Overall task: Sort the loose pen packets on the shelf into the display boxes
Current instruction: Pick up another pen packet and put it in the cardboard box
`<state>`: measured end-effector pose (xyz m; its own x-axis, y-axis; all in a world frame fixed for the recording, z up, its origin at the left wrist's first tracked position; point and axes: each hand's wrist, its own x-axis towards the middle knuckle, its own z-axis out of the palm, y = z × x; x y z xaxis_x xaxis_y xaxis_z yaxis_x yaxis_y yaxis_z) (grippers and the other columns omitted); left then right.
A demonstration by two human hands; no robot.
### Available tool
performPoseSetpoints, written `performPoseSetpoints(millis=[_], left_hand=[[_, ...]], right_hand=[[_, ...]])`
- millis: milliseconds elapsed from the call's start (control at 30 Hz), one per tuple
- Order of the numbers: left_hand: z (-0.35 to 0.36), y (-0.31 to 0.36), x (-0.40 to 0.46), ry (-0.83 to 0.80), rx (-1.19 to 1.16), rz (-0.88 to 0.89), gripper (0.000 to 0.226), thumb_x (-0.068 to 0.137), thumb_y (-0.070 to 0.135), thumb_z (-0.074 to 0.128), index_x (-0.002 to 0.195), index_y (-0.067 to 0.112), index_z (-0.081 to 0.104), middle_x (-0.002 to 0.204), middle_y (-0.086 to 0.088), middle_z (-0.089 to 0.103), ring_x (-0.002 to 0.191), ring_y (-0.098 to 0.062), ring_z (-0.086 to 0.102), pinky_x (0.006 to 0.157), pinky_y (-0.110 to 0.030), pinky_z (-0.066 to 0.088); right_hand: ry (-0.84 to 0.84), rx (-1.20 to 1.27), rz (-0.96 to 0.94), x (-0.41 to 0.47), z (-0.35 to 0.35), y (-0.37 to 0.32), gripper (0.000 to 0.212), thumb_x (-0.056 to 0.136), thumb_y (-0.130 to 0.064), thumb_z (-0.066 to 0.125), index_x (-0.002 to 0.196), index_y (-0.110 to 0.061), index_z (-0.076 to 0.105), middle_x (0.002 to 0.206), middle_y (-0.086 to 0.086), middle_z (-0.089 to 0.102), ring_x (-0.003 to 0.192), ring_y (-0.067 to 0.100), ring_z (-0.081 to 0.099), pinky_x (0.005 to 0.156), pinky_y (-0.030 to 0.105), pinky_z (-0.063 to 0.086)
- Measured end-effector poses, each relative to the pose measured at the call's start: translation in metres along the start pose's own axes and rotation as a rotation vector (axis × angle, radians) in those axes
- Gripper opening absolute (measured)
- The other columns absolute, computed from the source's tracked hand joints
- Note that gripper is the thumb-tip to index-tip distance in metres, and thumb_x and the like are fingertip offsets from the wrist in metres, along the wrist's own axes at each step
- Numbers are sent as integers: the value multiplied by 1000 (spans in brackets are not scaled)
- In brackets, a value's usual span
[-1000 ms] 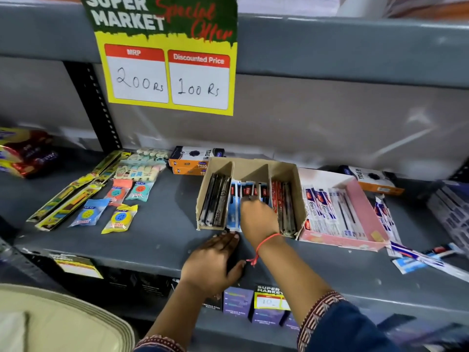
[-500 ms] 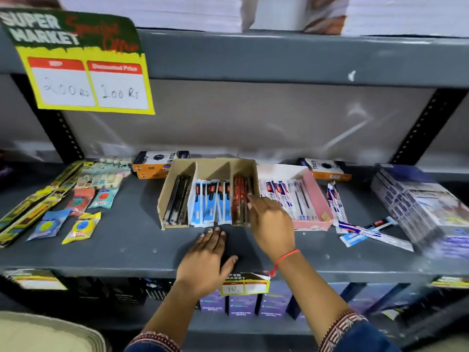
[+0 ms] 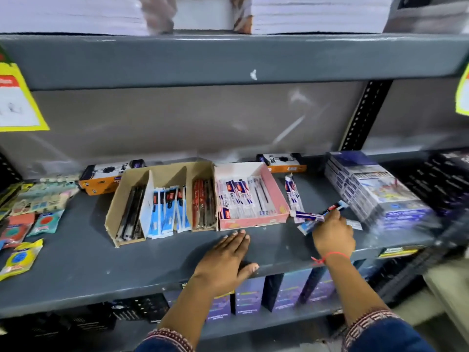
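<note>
I press my left hand (image 3: 224,260) flat on the grey shelf (image 3: 76,270) near its front edge, fingers straight and close together, thumb spread toward the lip, holding nothing; its fingertips stop just short of the pink display box (image 3: 278,199). My right hand (image 3: 332,235) reaches to the loose pen packets (image 3: 308,216) lying to the right of that box, between it and a stack of blue-and-white boxes (image 3: 375,191) near the shelf's right end. The fingers curl down onto the packets and touch them, but motion blur and the back of the hand hide the fingertips, so I cannot tell whether they have closed on one. One more packet (image 3: 291,191) lies alongside the pink box's right wall. The pink box holds white-and-blue pen packets. Touching its left wall is the brown cardboard display box (image 3: 111,214), with dark pens in its left compartment, blue packets in the middle and red ones on the right. A red thread circles my right wrist.
</note>
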<state>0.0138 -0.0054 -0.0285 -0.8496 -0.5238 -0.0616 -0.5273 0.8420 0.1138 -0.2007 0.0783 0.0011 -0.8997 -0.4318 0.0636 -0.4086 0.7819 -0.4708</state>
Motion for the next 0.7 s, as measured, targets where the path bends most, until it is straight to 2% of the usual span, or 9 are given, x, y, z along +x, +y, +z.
performPoseSetpoints(millis=[67, 133, 200, 300, 400, 533, 700], left_hand=[[1, -2, 1, 4, 7, 10, 70, 97, 56, 20, 148, 15, -2, 156, -1, -8, 141, -12, -10, 105, -22, -15], [1, -2, 2, 9, 25, 19, 80, 88, 67, 7, 149, 16, -1, 156, 0, -8, 141, -11, -10, 103, -19, -19], [2, -3, 2, 28, 17, 34, 99, 68, 72, -14, 149, 17, 0, 156, 1, -7, 139, -8, -10, 98, -16, -23], [4, -5, 3, 32, -5, 29, 107, 60, 74, -22, 149, 18, -1, 156, 3, -7, 133, -1, -14, 101, -18, -19], [6, -6, 2, 24, -19, 17, 101, 68, 79, -13, 149, 20, -2, 156, 3, -8, 135, -3, -14, 105, -21, -15], [3, -5, 1, 13, -12, 7, 73, 93, 63, 16, 149, 19, -1, 156, 2, -7, 141, -10, -9, 108, -22, -12], [3, -5, 1, 32, -20, 20, 70, 95, 59, 21, 149, 19, -1, 156, 2, -6, 141, -10, -8, 108, -22, -12]], right_hand=[[-53, -14, 28, 8, 0, 4, 43, 89, -23, 51, 122, 2, 42, 124, 28, 53, 118, 45, 47, 92, 49, 44], [-104, -24, 30, 15, 2, 0, 53, 88, -31, 54, 127, 0, 38, 129, 27, 50, 122, 43, 44, 94, 48, 43], [-150, -31, 42, 20, 5, -8, 56, 87, -32, 55, 131, -4, 35, 134, 24, 45, 125, 41, 40, 96, 48, 41], [-205, 19, 113, 29, 8, -19, 56, 88, -26, 52, 137, -7, 31, 139, 23, 41, 129, 40, 36, 102, 48, 37], [-231, 88, 136, 36, 7, -24, 53, 88, -18, 50, 137, -9, 32, 141, 23, 40, 130, 40, 35, 105, 47, 34], [-234, 43, 112, 41, 8, -22, 54, 87, -18, 50, 139, -11, 33, 141, 22, 41, 129, 41, 36, 105, 46, 34], [-295, 92, 101, 47, 5, -20, 45, 86, -7, 53, 128, -2, 39, 132, 28, 48, 120, 42, 49, 99, 42, 42]])
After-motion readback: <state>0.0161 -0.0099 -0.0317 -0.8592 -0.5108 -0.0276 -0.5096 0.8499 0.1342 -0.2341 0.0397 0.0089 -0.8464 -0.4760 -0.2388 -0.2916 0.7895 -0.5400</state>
